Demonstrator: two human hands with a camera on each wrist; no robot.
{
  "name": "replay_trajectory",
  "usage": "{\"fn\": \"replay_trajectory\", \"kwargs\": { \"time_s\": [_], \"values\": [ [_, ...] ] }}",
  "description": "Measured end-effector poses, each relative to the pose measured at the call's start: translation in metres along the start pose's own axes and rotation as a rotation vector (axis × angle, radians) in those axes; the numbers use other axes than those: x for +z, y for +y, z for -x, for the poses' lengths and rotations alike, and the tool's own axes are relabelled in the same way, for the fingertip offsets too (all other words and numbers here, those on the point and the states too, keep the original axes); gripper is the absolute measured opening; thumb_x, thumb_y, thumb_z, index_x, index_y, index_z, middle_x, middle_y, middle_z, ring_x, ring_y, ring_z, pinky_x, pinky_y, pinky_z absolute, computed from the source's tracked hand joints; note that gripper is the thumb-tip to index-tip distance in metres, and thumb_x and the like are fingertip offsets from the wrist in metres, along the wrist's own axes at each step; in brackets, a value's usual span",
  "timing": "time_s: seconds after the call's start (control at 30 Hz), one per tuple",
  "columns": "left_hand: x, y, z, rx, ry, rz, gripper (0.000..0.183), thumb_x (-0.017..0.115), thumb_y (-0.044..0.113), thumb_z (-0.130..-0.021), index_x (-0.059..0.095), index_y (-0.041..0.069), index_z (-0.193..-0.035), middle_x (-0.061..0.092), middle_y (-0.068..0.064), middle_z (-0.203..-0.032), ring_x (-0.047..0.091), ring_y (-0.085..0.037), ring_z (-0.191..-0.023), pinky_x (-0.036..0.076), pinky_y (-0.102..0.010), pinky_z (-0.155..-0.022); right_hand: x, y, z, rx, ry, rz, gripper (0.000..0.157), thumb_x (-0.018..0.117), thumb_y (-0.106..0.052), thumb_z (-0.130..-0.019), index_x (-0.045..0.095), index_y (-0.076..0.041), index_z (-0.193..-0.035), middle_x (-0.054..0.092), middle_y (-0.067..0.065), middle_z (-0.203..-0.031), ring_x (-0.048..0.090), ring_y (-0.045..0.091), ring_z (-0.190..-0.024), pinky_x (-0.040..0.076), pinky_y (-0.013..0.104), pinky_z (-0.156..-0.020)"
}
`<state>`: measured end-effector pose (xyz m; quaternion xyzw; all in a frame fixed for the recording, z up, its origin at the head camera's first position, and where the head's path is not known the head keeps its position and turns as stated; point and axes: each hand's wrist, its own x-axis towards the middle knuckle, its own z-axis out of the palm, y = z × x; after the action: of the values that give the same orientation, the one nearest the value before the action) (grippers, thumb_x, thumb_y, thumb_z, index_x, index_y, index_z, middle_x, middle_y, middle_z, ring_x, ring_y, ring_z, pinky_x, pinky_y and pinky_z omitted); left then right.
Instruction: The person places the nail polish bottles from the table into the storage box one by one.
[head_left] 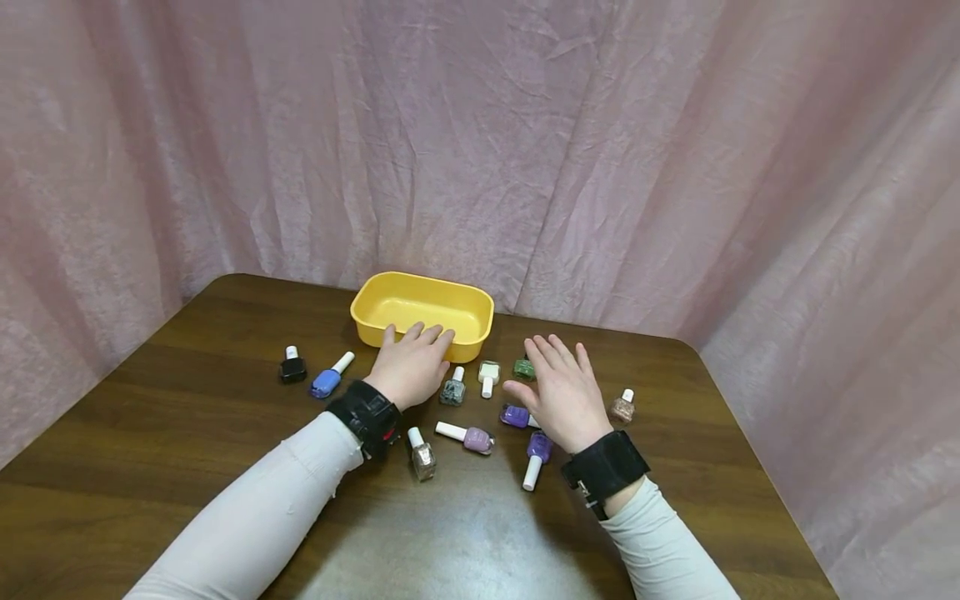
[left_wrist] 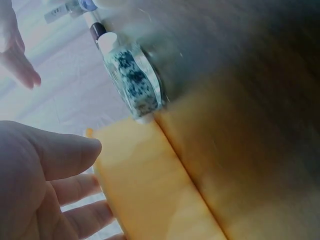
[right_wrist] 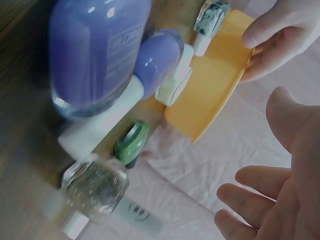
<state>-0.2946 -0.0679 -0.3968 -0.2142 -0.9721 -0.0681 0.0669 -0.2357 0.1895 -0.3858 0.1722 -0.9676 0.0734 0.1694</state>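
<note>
My left hand [head_left: 411, 367] is at the front rim of a yellow plastic tub [head_left: 480, 337], fingers stretched and spread; whether they touch it I cannot tell. Just right of it a speckled nail polish bottle [head_left: 452, 390] with a white cap lies on the table, also close by in the left wrist view. My right hand [head_left: 564, 392] hovers with spread fingers, holding nothing. It partly hides a green nail polish bottle [head_left: 523, 368] and a purple bottle [head_left: 514, 415]. A second purple bottle [head_left: 538, 447] lies below it, and a white bottle [head_left: 489, 372] to its left.
On the left lie a black bottle [head_left: 292, 369] and a blue bottle [head_left: 326, 382]. Nearer the front are a lilac bottle [head_left: 477, 440] and a silver glitter bottle [head_left: 423, 461]. A rose-gold glitter bottle [head_left: 622, 407] is at the right. A pink curtain [head_left: 480, 150] hangs behind the wooden table [head_left: 187, 400].
</note>
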Motion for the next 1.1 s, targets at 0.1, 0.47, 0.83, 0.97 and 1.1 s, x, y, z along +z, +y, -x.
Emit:
{"fn": "replay_trajectory", "kwargs": {
  "time_s": [0.1, 0.47, 0.83, 0.97, 1.1],
  "values": [
    [0.000, 0.004, 0.001, 0.012, -0.006, 0.000, 0.058, 0.065, 0.033, -0.112, 0.052, 0.013, -0.164, 0.052, -0.012, -0.167, 0.042, -0.041, -0.157, 0.024, -0.078, -0.123, 0.003, -0.004, -0.004, -0.028, 0.008, -0.009, 0.077, 0.072, -0.050, -0.106, 0.053, 0.001, -0.160, 0.054, 0.021, -0.163, 0.041, 0.041, -0.158, 0.020, 0.062, -0.132],
    [-0.002, 0.016, 0.002, 0.047, -0.003, 0.025, 0.056, 0.066, 0.032, -0.112, 0.053, 0.011, -0.163, 0.053, -0.011, -0.166, 0.045, -0.037, -0.156, 0.026, -0.077, -0.123, 0.010, -0.015, -0.018, -0.066, -0.042, -0.098, 0.077, 0.071, -0.048, -0.108, 0.050, 0.003, -0.161, 0.053, 0.024, -0.163, 0.047, 0.043, -0.154, 0.037, 0.052, -0.126],
    [-0.001, 0.020, 0.000, 0.075, -0.007, 0.042, 0.054, 0.067, 0.029, -0.111, 0.056, 0.011, -0.161, 0.054, -0.009, -0.165, 0.047, -0.037, -0.155, 0.027, -0.077, -0.123, 0.018, -0.016, -0.032, -0.073, -0.090, -0.134, 0.073, 0.074, -0.042, -0.107, 0.051, 0.000, -0.162, 0.054, 0.022, -0.163, 0.051, 0.038, -0.151, 0.045, 0.055, -0.121],
    [0.001, 0.020, 0.001, 0.088, 0.004, 0.039, 0.052, 0.067, 0.029, -0.112, 0.057, 0.011, -0.160, 0.055, -0.008, -0.164, 0.048, -0.036, -0.154, 0.028, -0.077, -0.122, 0.019, -0.017, -0.035, -0.086, -0.091, -0.127, 0.071, 0.074, -0.040, -0.107, 0.052, 0.000, -0.161, 0.055, 0.021, -0.162, 0.051, 0.038, -0.151, 0.046, 0.055, -0.119],
    [0.002, 0.022, 0.001, 0.105, 0.011, 0.039, 0.053, 0.067, 0.031, -0.112, 0.057, 0.012, -0.160, 0.056, -0.007, -0.164, 0.049, -0.034, -0.153, 0.029, -0.076, -0.122, 0.021, -0.016, -0.039, -0.098, -0.088, -0.119, 0.066, 0.074, -0.035, -0.108, 0.054, 0.001, -0.159, 0.058, 0.020, -0.159, 0.054, 0.038, -0.148, 0.048, 0.055, -0.118]
  ]
}}
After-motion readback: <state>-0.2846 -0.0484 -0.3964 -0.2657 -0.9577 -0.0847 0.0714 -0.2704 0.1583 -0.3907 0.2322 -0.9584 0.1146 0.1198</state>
